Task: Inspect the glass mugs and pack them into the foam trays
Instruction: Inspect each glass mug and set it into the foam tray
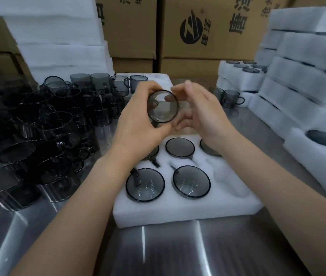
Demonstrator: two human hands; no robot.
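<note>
Left hand point(138, 124): fingers and thumb curled round a smoked glass mug point(163, 106), gripping it by the wall. The mug is held on its side above the far half of the tray, its open mouth facing the camera.
Right hand point(204, 114): fingers loosely extended, their tips touching the mug's right side and rim; one fingertip shows through the glass.
Foam tray point(178, 212): white, lying flat directly below the hands. Two mugs sit upright in the near row point(145, 185) point(191, 181), with one unfilled pocket point(230, 182) to their right. Another mug point(180, 147) sits in the row behind, and two more are partly hidden by the wrists.
Loose mugs point(48, 126): a dense, stacked group to the left of the tray.
Two further mugs point(232, 98): standing to the right, beyond the tray.
Filled foam trays point(307, 86): stacked along the right edge.
Foam slabs point(58, 36): piled at the far left.
Cardboard boxes point(208, 26): printed and stacked behind.
Steel table point(158, 251): bears everything.
</note>
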